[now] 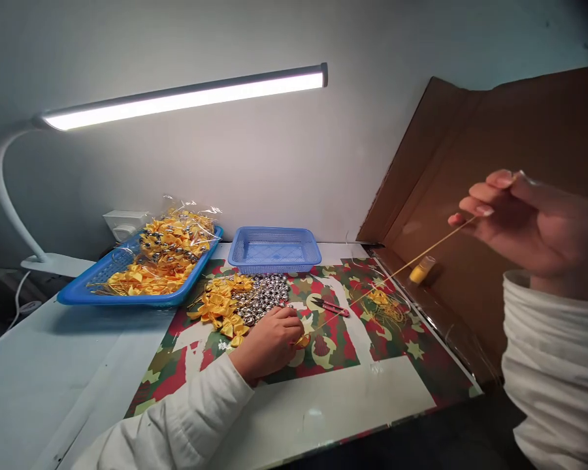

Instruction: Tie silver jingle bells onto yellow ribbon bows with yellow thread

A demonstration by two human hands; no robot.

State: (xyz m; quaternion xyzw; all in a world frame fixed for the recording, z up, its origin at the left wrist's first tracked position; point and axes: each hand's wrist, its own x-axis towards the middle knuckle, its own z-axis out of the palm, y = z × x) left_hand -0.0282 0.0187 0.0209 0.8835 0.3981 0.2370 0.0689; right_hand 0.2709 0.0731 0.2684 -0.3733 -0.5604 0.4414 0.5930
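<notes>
My left hand (273, 341) rests low over the patterned mat, fingers closed on a small yellow ribbon bow (302, 341), mostly hidden by the fingers. From there a thin yellow thread (411, 262) runs taut up to the right. High at the right, my right hand (524, 219) pinches the thread between thumb and forefinger; whether a needle is there I cannot make out. Just beyond my left hand lie a heap of silver bells (267, 297) and a pile of yellow bows (220, 307). Thread snips (330, 307) with red handles lie beneath the thread.
A blue basket (127, 300) with bows and bells stands at the left, a smaller blue basket (274, 269) at the back. Loose yellow threads (389, 310) and a small yellow-filled bottle (421, 269) are on the right, by a cardboard wall (470, 143). A lamp (186, 98) hangs above.
</notes>
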